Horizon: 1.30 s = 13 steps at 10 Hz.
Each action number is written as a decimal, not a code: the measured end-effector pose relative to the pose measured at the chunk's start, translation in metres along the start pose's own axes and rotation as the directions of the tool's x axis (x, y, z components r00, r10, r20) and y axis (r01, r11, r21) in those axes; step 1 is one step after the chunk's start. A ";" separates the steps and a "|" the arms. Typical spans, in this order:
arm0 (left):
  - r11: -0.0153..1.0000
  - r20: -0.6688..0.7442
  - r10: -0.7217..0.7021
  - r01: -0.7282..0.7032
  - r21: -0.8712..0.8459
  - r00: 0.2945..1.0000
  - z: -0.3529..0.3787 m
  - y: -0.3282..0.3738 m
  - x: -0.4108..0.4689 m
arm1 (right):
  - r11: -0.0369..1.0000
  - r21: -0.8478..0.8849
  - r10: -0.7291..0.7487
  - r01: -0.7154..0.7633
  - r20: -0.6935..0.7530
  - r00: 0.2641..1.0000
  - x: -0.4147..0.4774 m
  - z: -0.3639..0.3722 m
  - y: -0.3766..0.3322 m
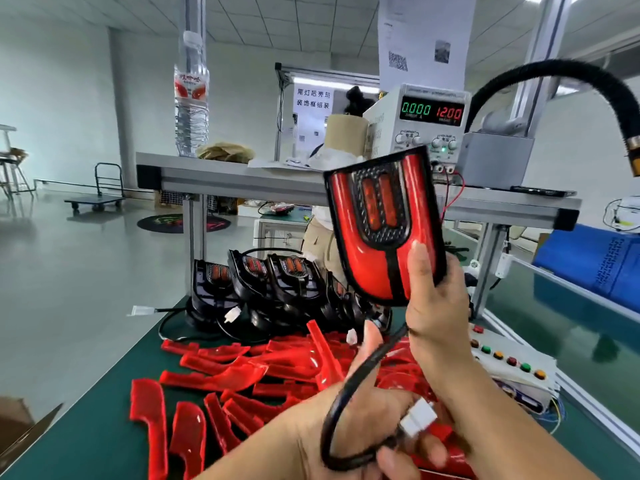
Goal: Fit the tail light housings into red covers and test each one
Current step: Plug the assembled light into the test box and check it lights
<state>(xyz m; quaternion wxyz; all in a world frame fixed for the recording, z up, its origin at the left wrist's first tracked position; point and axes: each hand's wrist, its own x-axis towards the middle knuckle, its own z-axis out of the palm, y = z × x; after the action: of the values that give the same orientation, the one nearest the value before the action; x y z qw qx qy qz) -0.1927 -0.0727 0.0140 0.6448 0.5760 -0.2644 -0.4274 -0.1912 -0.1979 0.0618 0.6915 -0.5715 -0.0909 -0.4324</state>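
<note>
On our green worktop (104, 427), loose red covers (214, 375) are heaped from the near left edge towards the middle. Bare black housings (263, 282) stand in a row behind them, towards the far edge.

Our left hand (349, 410) curls round a loop of the black cable (349, 379), thumb raised, with the white connector (417, 419) sticking out to the right. Our right hand (440, 306) grips an assembled tail light (381, 230) by its lower end, thumb on the red face. It is held up above the pile.

The tail light's long axis is near upright, top tipped slightly left, lens towards us. We judge fitting done and testing next: the connector must reach the leads at the power supply (426, 123), whose current display reads zero.
</note>
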 end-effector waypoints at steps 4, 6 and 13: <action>0.766 -0.540 0.350 0.099 0.635 0.765 -0.050 0.011 0.008 | 0.955 0.119 0.287 -0.272 -0.130 0.949 -0.001 -0.013 -0.003; 0.891 -0.681 0.189 -0.415 -0.184 0.707 -0.048 0.039 0.039 | 0.886 0.049 0.454 -0.462 0.119 0.883 -0.021 -0.002 -0.004; 0.832 0.070 0.151 -0.088 -0.548 0.986 0.166 0.058 0.153 | 0.850 -0.015 0.442 -0.527 -0.525 0.727 -0.012 -0.207 -0.070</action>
<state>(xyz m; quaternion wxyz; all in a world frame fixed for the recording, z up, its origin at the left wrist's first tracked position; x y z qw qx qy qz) -0.2414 -0.2912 0.0795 0.7913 0.3274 -0.2031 -0.4748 -0.3240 -0.3695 0.0354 0.7304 -0.4965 0.2809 -0.3757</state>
